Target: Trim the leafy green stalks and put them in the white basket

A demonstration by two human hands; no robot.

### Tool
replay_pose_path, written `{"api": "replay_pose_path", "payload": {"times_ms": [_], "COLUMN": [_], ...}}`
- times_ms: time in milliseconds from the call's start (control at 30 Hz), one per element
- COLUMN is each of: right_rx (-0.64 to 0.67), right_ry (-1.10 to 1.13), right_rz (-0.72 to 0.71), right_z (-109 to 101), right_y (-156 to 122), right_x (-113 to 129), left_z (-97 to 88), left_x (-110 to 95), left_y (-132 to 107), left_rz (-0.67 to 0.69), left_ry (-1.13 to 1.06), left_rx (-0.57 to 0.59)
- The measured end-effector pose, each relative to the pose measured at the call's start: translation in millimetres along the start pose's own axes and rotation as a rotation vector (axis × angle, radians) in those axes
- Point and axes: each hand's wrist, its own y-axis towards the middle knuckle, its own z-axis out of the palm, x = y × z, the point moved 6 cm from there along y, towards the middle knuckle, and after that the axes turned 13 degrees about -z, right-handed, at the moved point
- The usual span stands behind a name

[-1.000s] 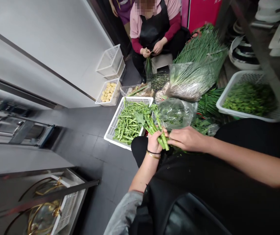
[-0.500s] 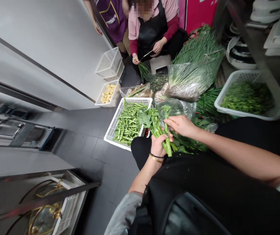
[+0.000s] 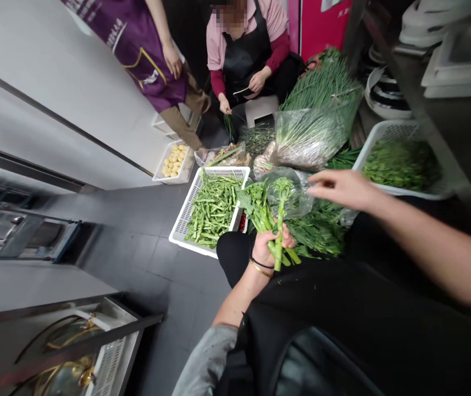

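Observation:
My left hand (image 3: 269, 246) is wrapped round the lower stems of a bunch of broccolini (image 3: 280, 220), whose green heads point up and away from me. One thick stalk stands out at the front of the bunch. Off to the right, apart from it, is my right hand (image 3: 336, 188), slightly blurred, its fingers stretched to the left with nothing visible between them. Below that hand lies a heap of leafy greens (image 3: 321, 234), beside a clear plastic bag (image 3: 301, 201).
A white basket (image 3: 183, 212) of cut green stems stands left of my knee, with a basket of potatoes (image 3: 174, 160) beyond. Bagged scallions (image 3: 305, 140) lie ahead; another greens basket (image 3: 365, 159) is at right. A seated co-worker (image 3: 245, 55) handles thin green stalks; another person (image 3: 153, 66) stands left.
My right hand has left the broccolini and moved right, its fingers loosened. My left hand keeps its hold. The person in the purple apron has come closer, bending beside the potatoes.

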Motion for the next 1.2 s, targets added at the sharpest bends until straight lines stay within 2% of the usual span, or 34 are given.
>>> {"api": "replay_pose_path", "payload": {"times_ms": [33, 100, 167, 200, 267, 300, 333, 367, 433, 500, 533, 600, 700, 800, 867, 933, 967, 1000, 1100, 1200], "right_rx": [0.082, 0.081, 0.014, 0.032, 0.2, 0.279, 0.319, 0.305, 0.192, 0.157, 0.148, 0.089, 0.039, 0.086, 0.241, 0.413, 0.432, 0.392, 0.13, -0.041], "right_ry": [0.258, 0.521, 0.549, 0.529, 0.497, 0.507, 0.545, 0.604, 0.742, 0.857, 0.89, 0.913, 0.888, 0.878, 0.86, 0.787, 0.748, 0.717, 0.637, 0.395], "right_rz": [-0.046, -0.104, -0.182, -0.258, -0.397, -0.4, -0.347, -0.245, -0.027, 0.075, 0.102, 0.158, 0.192, 0.076, -0.036, -0.09, -0.083, -0.057, 0.021, -0.077], "right_z": [26.2, 59.9, 73.7, 77.2, 83.7, 85.2, 85.0, 83.4, 81.3, 88.4, 93.9, 104.2, 115.3, 110.6, 102.7, 94.5, 88.9, 82.5, 67.0, 63.2], "right_y": [4.8, 9.3, 4.8, -0.6, -13.9, -18.3, -19.2, -16.0, -2.7, 12.4, 18.6, 24.1, 13.2, -3.0, -8.9, -9.1, -5.6, 0.2, 17.8, 21.3], "right_x": [19.7, 51.5, 70.2, 77.5, 85.1, 82.6, 76.3, 67.0, 49.0, 43.3, 43.0, 41.8, 39.0, 36.3, 35.7, 32.9, 30.0, 26.7, 22.2, 32.7], "left_z": [0.2, -6.1, -20.6, -29.0, -42.5, -46.0, -46.9, -45.6, -37.3, -27.3, -24.2, -24.5, -33.6, -37.1, -34.3, -29.9, -28.1, -26.7, -24.3, -22.6], "left_x": [0.8, 0.8, -1.6, -2.7, -2.7, -2.0, -1.0, -0.1, 2.0, 3.7, 3.5, 1.0, -1.7, 0.0, 1.3, 2.3, 2.5, 2.5, 0.3, -1.2], "left_y": [0.7, 2.2, 2.6, 2.2, 1.7, 1.8, 2.1, 2.5, 3.9, 5.7, 6.7, 8.0, 8.8, 11.0, 11.7, 11.3, 10.9, 10.6, 10.5, 10.8], "left_rz": [0.002, 0.009, 0.02, 0.018, -0.009, -0.029, -0.046, -0.058, -0.07, -0.06, -0.041, 0.019, 0.068, 0.041, 0.027, 0.023, 0.026, 0.03, 0.052, 0.039], "left_ry": [0.017, 0.064, 0.076, 0.058, -0.01, -0.04, -0.055, -0.055, -0.021, 0.039, 0.069, 0.101, 0.053, -0.017, -0.027, -0.022, -0.016, -0.006, 0.04, 0.022], "left_rx": [-0.006, -0.085, -0.218, -0.275, -0.318, -0.301, -0.268, -0.226, -0.134, -0.085, -0.096, -0.19, -0.34, -0.313, -0.241, -0.181, -0.168, -0.166, -0.2, -0.233]}}
